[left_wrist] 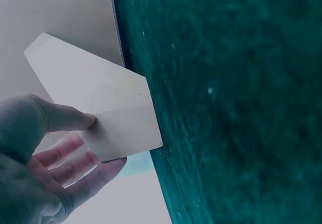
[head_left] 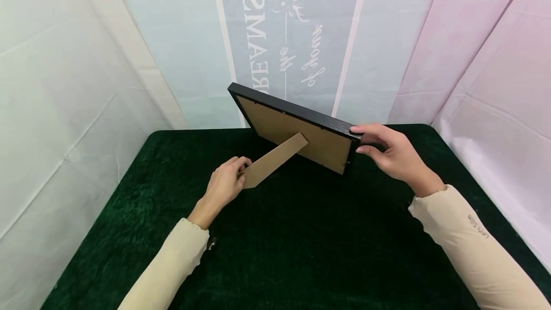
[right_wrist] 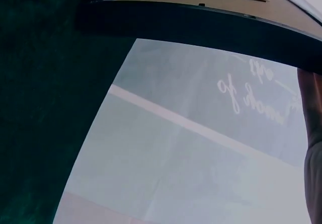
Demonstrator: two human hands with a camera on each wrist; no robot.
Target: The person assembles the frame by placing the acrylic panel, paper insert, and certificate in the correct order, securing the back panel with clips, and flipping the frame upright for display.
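A black picture frame (head_left: 297, 109) leans on the table with its brown backing board (head_left: 267, 123) facing me. From the backing slants a flat cardboard stand leg (head_left: 277, 160). My left hand (head_left: 224, 181) pinches the free end of this leg. In the left wrist view the thumb lies on the near face of the stand leg (left_wrist: 95, 93), fingers behind it, and its lower edge is close to the cloth. At the frame's upper right corner, my right hand (head_left: 396, 154) grips between thumb and fingers. The right wrist view shows the frame's dark side (right_wrist: 201, 27) and part of that hand (right_wrist: 313, 118).
Dark green velvety cloth (head_left: 292, 252) covers the table. Behind its far edge hangs a pale blue curtain (head_left: 189, 37) with white lettering. White fabric (head_left: 64, 109) hangs on the left and pinkish-white fabric (head_left: 503, 99) on the right.
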